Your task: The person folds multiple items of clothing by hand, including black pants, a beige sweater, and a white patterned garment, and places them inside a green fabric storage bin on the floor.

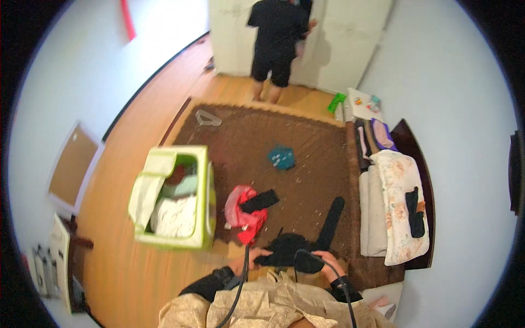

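My left hand (245,262) grips the left edge of a black cloth garment (289,246) at the near edge of the bed. Opposite it, my right hand (329,265) holds the garment's right side, where a dark flap hangs and a long strip (331,217) stretches away over the bed cover (311,180). Its exact kind is unclear. Just beyond my left hand lies a crumpled pink and red cloth (242,209), with a folded black piece (259,201) on top. Farther out sits a teal bundle (281,157). Two dark cords cross in front of my forearms.
Left of the bed stands a green-trimmed storage box (205,197), its flap folded back over cloths inside. A folded floral quilt (404,176) with black items lies by the headboard (426,229). A clothes hanger (208,118) rests far left. A person (279,41) stands at the wardrobe (344,49).
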`<act>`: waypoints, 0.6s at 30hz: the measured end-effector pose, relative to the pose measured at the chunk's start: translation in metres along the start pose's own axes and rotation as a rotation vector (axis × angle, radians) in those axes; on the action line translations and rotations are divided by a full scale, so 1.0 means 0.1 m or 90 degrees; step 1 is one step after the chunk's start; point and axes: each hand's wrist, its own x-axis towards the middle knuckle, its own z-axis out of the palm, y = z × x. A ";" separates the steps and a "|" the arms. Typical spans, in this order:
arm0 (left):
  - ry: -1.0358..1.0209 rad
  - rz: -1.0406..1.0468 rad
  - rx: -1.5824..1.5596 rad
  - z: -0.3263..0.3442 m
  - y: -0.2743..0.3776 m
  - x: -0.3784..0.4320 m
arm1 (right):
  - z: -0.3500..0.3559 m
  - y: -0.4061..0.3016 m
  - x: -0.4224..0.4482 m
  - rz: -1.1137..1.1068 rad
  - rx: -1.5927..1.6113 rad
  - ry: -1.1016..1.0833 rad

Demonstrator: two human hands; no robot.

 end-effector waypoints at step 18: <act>0.429 -0.580 -0.902 -1.46 0.73 -0.84 | 2.97 -1.49 0.25 0.207 0.013 -0.098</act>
